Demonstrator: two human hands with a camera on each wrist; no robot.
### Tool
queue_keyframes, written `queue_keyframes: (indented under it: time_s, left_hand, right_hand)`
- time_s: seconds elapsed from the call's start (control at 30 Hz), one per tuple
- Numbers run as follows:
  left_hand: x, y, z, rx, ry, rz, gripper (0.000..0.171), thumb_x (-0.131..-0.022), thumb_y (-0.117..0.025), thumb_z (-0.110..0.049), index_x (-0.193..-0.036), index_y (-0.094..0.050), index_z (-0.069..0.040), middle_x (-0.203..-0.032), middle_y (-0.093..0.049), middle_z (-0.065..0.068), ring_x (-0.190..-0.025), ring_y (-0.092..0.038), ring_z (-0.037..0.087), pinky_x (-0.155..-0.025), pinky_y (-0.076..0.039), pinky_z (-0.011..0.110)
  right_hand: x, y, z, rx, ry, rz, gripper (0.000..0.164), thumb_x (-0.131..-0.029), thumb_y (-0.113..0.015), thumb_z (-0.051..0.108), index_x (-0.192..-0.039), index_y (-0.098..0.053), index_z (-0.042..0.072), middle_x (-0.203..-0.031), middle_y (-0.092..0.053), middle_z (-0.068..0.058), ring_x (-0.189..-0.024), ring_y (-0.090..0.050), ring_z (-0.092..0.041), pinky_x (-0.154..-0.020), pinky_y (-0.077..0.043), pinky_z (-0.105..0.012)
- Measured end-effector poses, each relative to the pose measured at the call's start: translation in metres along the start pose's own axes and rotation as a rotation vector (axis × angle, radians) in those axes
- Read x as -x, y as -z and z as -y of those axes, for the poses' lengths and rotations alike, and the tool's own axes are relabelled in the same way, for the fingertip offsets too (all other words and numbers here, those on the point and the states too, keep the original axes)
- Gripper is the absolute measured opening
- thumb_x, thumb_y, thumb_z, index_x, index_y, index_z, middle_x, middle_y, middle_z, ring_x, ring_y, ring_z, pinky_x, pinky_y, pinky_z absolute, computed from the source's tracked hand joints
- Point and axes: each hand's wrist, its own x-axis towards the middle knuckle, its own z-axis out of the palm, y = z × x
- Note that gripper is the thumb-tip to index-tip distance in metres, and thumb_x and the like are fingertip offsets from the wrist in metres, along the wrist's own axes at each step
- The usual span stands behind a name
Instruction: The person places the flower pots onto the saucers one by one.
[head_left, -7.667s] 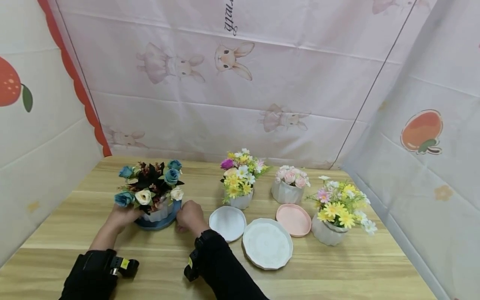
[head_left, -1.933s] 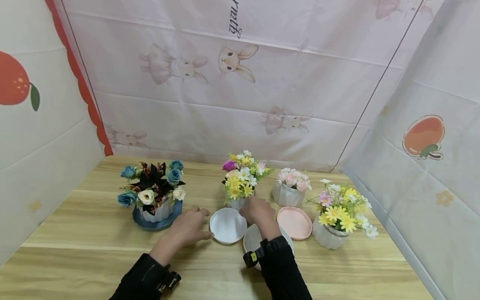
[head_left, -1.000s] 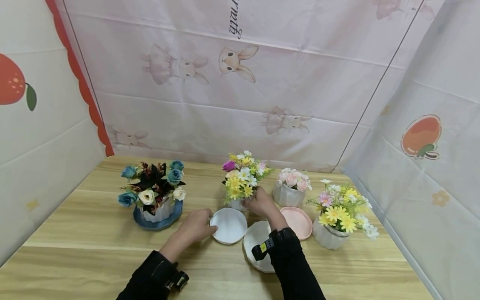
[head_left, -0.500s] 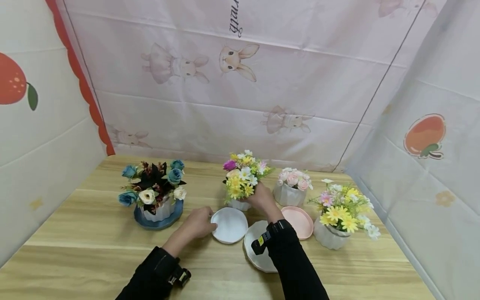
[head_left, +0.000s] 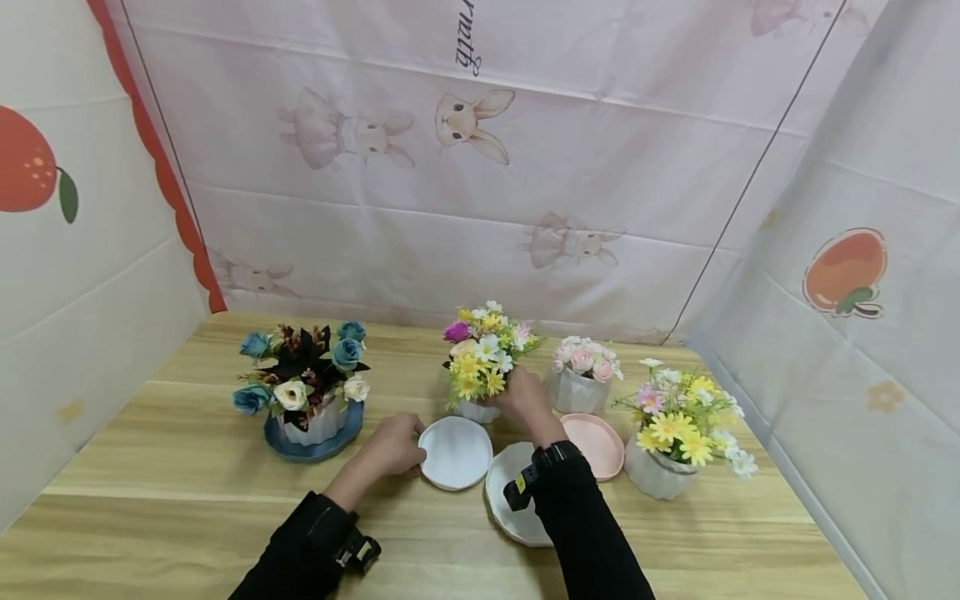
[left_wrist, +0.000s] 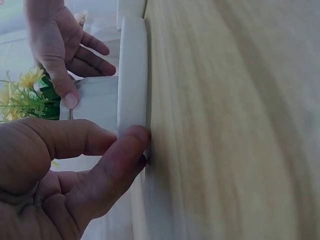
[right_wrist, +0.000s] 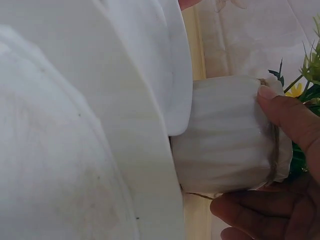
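Observation:
My left hand pinches the left rim of a small white saucer between thumb and finger; in the left wrist view the saucer shows edge-on, close over the wood. Behind that saucer stands a white ribbed flowerpot with yellow, white and purple flowers. My right hand grips this pot near its top. In the right wrist view the thumb lies on the pot by its twine-tied rim, the other fingers curled at the opposite side.
A larger white plate lies under my right forearm, beside a pink saucer. Behind is a pot of pink roses, and at right a daisy pot. At left, a pot of blue roses stands on a blue saucer.
Both hands have left the blue saucer and moved right. My left hand, spread beside the white saucer earlier, now pinches its rim. My right hand has shifted up the flowerpot's side.

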Motion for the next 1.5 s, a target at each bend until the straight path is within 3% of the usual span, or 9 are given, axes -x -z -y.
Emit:
queue_keyframes:
  time_s: [0.37,0.63,1.27,1.5]
  left_hand:
    - [0.001,0.005,-0.007,-0.051,0.013,-0.024,0.029,-0.075,-0.062,0.003,-0.104,-0.059,0.009,-0.075,-0.058,0.01,-0.05,-0.059,0.015,-0.044,-0.046,0.024]
    - [0.005,0.011,-0.012,-0.057,0.015,-0.006,0.029,-0.076,-0.062,0.002,-0.105,-0.06,0.007,-0.068,-0.058,0.008,-0.051,-0.059,0.015,-0.043,-0.045,0.023]
    - [0.0,0.028,0.01,-0.062,0.011,-0.07,0.03,-0.077,-0.06,0.004,-0.106,-0.058,0.01,-0.08,-0.06,0.015,-0.049,-0.06,0.016,-0.045,-0.048,0.026]
    - [-0.002,0.036,0.02,-0.059,0.065,-0.079,0.031,-0.079,-0.059,0.003,-0.108,-0.056,0.012,-0.073,-0.058,0.012,-0.05,-0.059,0.015,-0.047,-0.047,0.027]
  right_hand:
    - [0.0,-0.001,-0.001,0.012,-0.016,-0.001,0.059,-0.07,-0.082,0.034,-0.116,-0.06,0.005,-0.102,-0.064,-0.012,-0.096,-0.06,-0.031,-0.081,-0.048,-0.042]
    - [0.0,0.0,0.0,-0.002,-0.007,-0.003,0.06,-0.069,-0.082,0.033,-0.118,-0.059,0.007,-0.101,-0.065,-0.011,-0.094,-0.06,-0.03,-0.079,-0.048,-0.041]
    - [0.002,0.002,0.0,-0.001,0.011,0.001,0.064,-0.069,-0.082,0.037,-0.121,-0.058,0.009,-0.106,-0.064,-0.011,-0.097,-0.059,-0.031,-0.082,-0.047,-0.042]
    - [0.002,0.002,0.001,0.008,0.016,0.001,0.064,-0.069,-0.082,0.037,-0.121,-0.059,0.008,-0.107,-0.063,-0.013,-0.099,-0.058,-0.033,-0.084,-0.047,-0.043]
